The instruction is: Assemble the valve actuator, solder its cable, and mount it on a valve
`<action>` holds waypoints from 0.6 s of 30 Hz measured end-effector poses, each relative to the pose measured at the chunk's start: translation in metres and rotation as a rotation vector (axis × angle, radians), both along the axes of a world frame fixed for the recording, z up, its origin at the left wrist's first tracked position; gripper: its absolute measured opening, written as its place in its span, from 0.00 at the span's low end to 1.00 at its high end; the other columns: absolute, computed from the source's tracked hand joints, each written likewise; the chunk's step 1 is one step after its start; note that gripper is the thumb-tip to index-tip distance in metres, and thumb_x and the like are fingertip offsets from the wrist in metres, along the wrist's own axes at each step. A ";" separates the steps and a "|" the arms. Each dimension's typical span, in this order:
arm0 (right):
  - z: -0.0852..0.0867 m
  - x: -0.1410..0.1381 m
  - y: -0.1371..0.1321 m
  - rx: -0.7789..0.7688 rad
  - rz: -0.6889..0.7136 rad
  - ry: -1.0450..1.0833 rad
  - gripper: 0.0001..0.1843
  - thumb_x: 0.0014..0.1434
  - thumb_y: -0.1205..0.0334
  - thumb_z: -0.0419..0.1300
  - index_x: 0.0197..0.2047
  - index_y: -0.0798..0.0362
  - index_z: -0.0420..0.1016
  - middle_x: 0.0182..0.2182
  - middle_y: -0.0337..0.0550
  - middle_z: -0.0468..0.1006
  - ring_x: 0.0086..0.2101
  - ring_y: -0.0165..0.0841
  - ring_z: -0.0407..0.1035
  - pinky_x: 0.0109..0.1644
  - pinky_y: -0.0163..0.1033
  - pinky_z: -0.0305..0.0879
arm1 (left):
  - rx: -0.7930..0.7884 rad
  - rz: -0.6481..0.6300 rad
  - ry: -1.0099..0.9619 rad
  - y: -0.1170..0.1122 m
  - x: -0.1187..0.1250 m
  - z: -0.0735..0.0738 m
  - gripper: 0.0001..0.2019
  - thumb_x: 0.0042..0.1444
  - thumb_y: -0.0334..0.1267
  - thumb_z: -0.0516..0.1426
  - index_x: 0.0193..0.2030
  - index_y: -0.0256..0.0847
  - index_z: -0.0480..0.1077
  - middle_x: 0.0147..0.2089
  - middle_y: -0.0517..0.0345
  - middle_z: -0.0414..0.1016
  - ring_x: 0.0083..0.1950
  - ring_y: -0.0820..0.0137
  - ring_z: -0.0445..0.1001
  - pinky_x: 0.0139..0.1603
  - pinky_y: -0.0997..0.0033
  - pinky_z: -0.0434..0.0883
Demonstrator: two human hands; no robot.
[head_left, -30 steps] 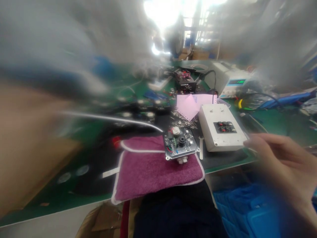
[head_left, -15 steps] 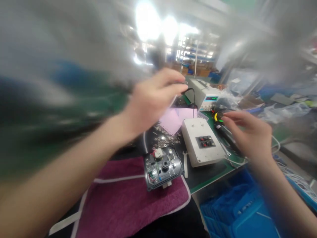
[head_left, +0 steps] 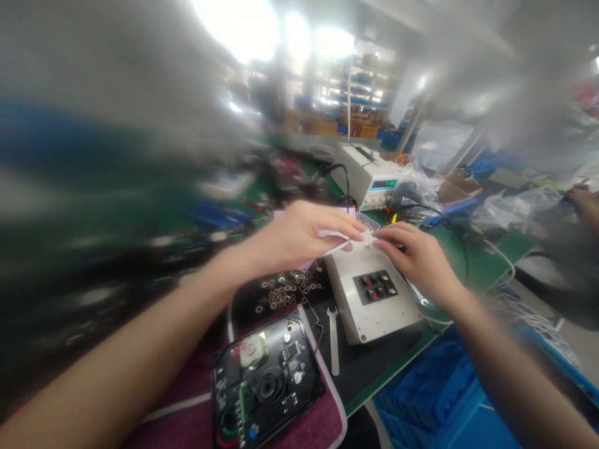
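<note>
My left hand (head_left: pixel 306 236) is closed over the upper left corner of a grey metal box (head_left: pixel 390 315), with a thin white strip (head_left: pixel 336 247), perhaps a cable, in its fingers. Its fingertips nearly meet those of my right hand (head_left: pixel 414 255), whose thumb and fingers are pinched above the box's far end. What the right fingers hold, if anything, is too small to make out. Red and black terminals (head_left: pixel 377 287) sit on the box's top. Below my left forearm, an open black housing with a circuit board (head_left: pixel 271 380) lies on a purple cloth (head_left: pixel 330 424).
An open-ended wrench (head_left: pixel 334 343) lies left of the box, beside a bent metal rod (head_left: pixel 318 327). Washers and nuts (head_left: pixel 283 290) are scattered behind the housing. A power supply (head_left: pixel 362 174) with a lit display stands beyond. Blue bins (head_left: pixel 430 399) sit below the table edge.
Both hands have come down and together over the grey box, the right one moving left from the yellow-marked black leads. The view has shifted, so the housing appears larger and nearer.
</note>
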State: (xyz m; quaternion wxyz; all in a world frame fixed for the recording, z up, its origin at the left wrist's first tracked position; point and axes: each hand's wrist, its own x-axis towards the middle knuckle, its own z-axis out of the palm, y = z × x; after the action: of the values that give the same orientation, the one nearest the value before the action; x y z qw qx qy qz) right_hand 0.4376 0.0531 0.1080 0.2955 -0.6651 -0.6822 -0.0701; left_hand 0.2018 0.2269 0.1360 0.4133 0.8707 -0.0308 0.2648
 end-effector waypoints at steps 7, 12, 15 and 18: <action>-0.015 0.019 0.030 -0.185 0.032 0.096 0.12 0.73 0.56 0.62 0.42 0.51 0.85 0.40 0.44 0.81 0.39 0.37 0.76 0.44 0.40 0.70 | -0.045 -0.027 -0.025 -0.001 0.006 -0.002 0.11 0.67 0.31 0.64 0.52 0.46 0.85 0.57 0.57 0.87 0.58 0.67 0.85 0.63 0.67 0.80; -0.013 0.017 0.028 -0.177 0.006 0.155 0.12 0.72 0.55 0.64 0.39 0.51 0.84 0.36 0.41 0.82 0.35 0.34 0.76 0.40 0.38 0.69 | 0.038 -0.061 -0.004 0.000 0.004 0.001 0.13 0.66 0.27 0.62 0.50 0.45 0.85 0.58 0.58 0.86 0.59 0.68 0.83 0.65 0.67 0.77; -0.004 0.008 0.012 -0.067 -0.064 0.180 0.08 0.71 0.57 0.66 0.47 0.49 0.85 0.40 0.40 0.85 0.37 0.33 0.78 0.42 0.37 0.72 | 0.070 -0.052 0.007 -0.001 0.000 0.002 0.13 0.67 0.28 0.62 0.50 0.46 0.85 0.58 0.57 0.84 0.57 0.69 0.83 0.61 0.69 0.77; 0.011 -0.011 -0.008 0.100 -0.140 0.164 0.07 0.72 0.60 0.67 0.51 0.47 0.84 0.45 0.39 0.85 0.41 0.33 0.79 0.48 0.37 0.73 | 0.070 -0.051 0.016 -0.002 -0.001 0.002 0.11 0.68 0.30 0.61 0.50 0.45 0.85 0.54 0.57 0.84 0.52 0.71 0.83 0.53 0.73 0.78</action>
State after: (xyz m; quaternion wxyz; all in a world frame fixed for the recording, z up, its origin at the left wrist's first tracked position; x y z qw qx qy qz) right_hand 0.4264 0.0447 0.1192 0.3774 -0.6991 -0.6033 -0.0700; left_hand 0.2010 0.2253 0.1384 0.3894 0.8857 -0.0588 0.2459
